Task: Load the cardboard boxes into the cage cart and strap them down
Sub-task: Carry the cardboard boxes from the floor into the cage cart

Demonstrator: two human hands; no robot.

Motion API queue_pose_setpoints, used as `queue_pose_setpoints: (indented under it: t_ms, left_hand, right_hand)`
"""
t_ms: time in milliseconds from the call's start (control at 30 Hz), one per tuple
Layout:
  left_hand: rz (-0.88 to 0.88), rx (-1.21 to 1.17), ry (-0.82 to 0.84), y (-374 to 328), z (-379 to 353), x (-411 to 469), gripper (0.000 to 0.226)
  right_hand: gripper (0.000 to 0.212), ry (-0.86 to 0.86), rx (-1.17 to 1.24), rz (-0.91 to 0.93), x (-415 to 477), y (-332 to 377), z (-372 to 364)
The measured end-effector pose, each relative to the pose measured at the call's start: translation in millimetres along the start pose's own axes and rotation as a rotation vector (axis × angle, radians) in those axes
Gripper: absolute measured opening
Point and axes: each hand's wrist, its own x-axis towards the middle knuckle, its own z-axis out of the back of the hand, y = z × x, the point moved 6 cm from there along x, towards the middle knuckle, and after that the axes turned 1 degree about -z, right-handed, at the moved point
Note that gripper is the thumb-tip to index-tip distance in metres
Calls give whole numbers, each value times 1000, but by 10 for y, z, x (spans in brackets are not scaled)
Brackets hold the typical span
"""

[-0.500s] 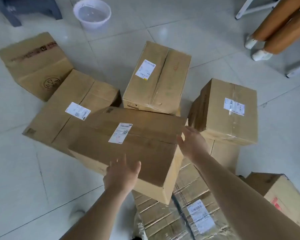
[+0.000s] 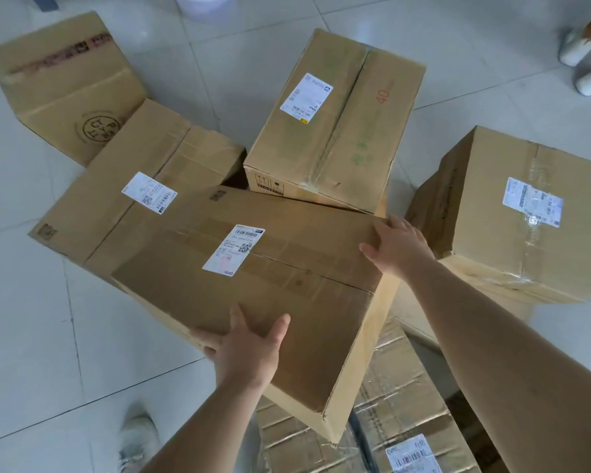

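Note:
A long cardboard box with a white shipping label lies tilted across other boxes in the middle of the head view. My left hand grips its near long edge, thumb on top and fingers over the side. My right hand holds its far right corner, fingers wrapped over the edge. Under its left end lies a flat box with a label. Beneath its near end sits a tape-wrapped box. No cage cart or strap is in view.
More boxes stand on the tiled floor: one at the far left, one at the centre back, one stacked at the right. A white bucket is at the top. Another person's shoes are top right; my shoe is bottom left.
Both hands have closed onto the long box: the left now grips its near edge, the right its far corner. The camera has moved closer to the boxes.

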Motion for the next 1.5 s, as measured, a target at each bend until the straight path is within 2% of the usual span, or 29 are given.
queue_pose_setpoints:
  t_ms: [300, 467, 667, 800, 900, 1000, 1100, 1333, 1500]
  left_hand:
    - [71, -55, 32, -39, 53, -43, 108]
    - [114, -54, 42, 34, 79, -37, 107]
    - [201, -39, 48, 352, 211, -94, 111]
    - [205, -61, 56, 469, 272, -122, 113]
    - [206, -57, 51, 597, 351, -148, 114]
    - [178, -78, 25, 742, 480, -172, 115]
    - [149, -73, -10, 888, 674, -232, 115]
    - [66, -41, -52, 1176, 1382, -485, 110]
    - [2, -73, -120, 1368, 2171, -827, 108]
  right_hand:
    - [101, 131, 23, -71, 106, -40, -148]
    - [108, 86, -10, -72, 79, 104, -26]
    - [125, 159, -27, -96, -183, 224, 11]
    - [116, 173, 97, -102, -338, 284, -3]
    - [105, 122, 82, -30, -546, 423, 21]
    - [103, 69, 78, 14, -801, 563, 12]
    - [99, 44, 178, 31, -1086, 710, 31]
    - [84, -24, 198, -6, -1793, 1090, 255]
    - [88, -108, 219, -3, -2297, 1558, 740]
